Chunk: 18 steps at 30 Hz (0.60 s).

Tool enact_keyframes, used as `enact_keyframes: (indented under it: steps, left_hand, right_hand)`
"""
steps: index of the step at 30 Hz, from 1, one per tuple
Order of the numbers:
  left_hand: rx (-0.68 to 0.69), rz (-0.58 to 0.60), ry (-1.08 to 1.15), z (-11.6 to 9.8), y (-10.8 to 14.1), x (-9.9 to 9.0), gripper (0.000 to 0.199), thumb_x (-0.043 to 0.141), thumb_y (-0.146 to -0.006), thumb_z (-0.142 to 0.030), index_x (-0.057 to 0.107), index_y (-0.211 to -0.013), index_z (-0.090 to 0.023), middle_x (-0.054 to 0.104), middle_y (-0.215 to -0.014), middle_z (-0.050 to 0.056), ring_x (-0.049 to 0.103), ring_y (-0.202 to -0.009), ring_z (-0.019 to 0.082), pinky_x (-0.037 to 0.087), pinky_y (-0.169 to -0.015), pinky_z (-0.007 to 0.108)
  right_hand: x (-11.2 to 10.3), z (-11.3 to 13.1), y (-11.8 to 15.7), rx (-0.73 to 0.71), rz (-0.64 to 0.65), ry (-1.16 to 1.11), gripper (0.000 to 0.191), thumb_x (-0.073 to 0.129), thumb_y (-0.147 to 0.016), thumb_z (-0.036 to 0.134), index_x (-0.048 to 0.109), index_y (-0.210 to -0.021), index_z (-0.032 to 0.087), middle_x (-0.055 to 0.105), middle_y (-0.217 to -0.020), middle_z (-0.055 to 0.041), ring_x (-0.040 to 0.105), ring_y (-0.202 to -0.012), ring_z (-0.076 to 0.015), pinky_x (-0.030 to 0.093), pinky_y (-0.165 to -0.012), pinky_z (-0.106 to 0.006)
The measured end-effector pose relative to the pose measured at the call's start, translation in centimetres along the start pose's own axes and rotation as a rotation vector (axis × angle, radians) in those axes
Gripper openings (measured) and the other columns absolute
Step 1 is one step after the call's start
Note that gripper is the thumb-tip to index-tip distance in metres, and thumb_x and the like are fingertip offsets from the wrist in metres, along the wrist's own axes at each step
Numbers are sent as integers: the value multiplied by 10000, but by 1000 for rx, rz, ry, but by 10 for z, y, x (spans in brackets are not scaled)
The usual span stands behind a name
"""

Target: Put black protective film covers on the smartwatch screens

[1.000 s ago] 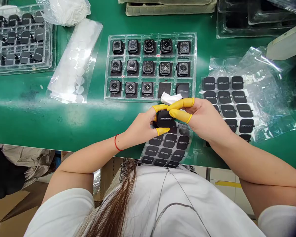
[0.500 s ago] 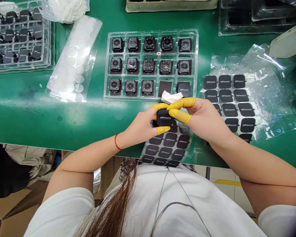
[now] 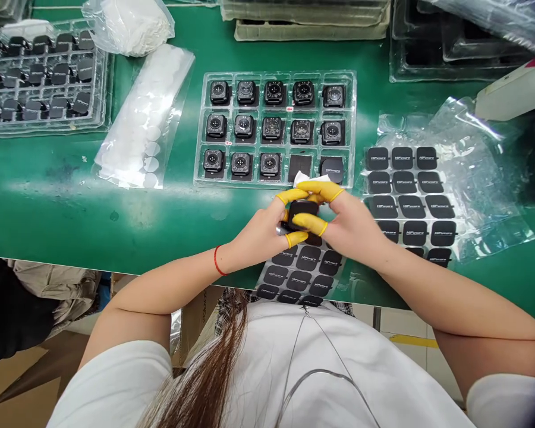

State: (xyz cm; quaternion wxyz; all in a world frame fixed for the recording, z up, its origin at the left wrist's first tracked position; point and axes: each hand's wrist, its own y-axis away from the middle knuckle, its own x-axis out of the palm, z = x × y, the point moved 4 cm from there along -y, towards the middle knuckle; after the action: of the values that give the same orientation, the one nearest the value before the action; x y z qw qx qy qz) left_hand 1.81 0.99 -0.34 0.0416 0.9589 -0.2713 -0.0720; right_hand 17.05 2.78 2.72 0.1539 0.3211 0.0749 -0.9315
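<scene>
1. Fingers of the left hand (image 3: 263, 233) and right hand (image 3: 350, 223) are clenched around a black smartwatch (image 3: 302, 213), gripping it from both sides; it is held just above a sheet of black HiFuture pads (image 3: 301, 274).
2. Yellow finger cots (image 3: 310, 222) cover the fingertips that touch the smartwatch. A silver edge shows at its left side, near the left hand.
3. Small white wipe (image 3: 311, 179) sits just beyond the upper right fingertip, at the lower edge of a clear plastic tray (image 3: 276, 74). Cannot tell whether the fingers pinch it.
4. Tray holds smartwatches in three rows of five slots. Thirteen show round sensor faces; the two lower right slots hold plain black pieces.
5. Second pad sheet (image 3: 410, 205) lies on a crumpled clear bag (image 3: 472, 131), right of the right hand.
6. Clear sleeve of white round discs (image 3: 145, 116) lies left of the tray, with a clear tray of black pieces (image 3: 44, 80) further left.
7. All of these rest on a green workbench mat (image 3: 57, 208).
8. Red string bracelet (image 3: 217, 260) circles the left wrist.
9. Cardboard box (image 3: 18, 380) stands on the floor below the bench, at lower left.
</scene>
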Motion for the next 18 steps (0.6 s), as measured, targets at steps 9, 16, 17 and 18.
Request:
enact_keyframes:
  steps: [9,16,17,18]
  left_hand:
    - [54,1,106,9,-1,-7,346,591,-826,-115,530,-1161,-177,689,-1043,74,675,-1013,168,522,-878,328]
    - [-75,16,214,13,-3,-3,200,611,-838,-151,580,-1035,-136,695,-939,77,678,-914,160,520,-870,340]
    - [-115,24,234,14,-4,-3,192,598,-845,-144,574,-1036,-133,696,-923,76,677,-898,155,517,-866,336]
    - [-153,29,255,15,-4,-3,204,583,-855,-142,559,-1057,-129,697,-901,73,675,-881,149,511,-864,334]
  right_hand:
    - [-4,-20,-78,-138,-46,525,196,527,-917,215,714,-889,164,701,-956,-126,587,-937,-295,437,-816,-453]
    - [43,17,-103,-284,156,766,90,619,-810,109,682,-767,158,672,-800,-131,589,-919,-317,429,-817,-438]
    - [41,16,-106,-273,153,751,96,608,-799,96,680,-766,150,665,-777,-131,595,-898,-315,429,-818,-440]
    - [37,14,-108,-253,139,719,102,594,-793,93,685,-788,140,659,-759,-129,600,-875,-313,432,-810,-439]
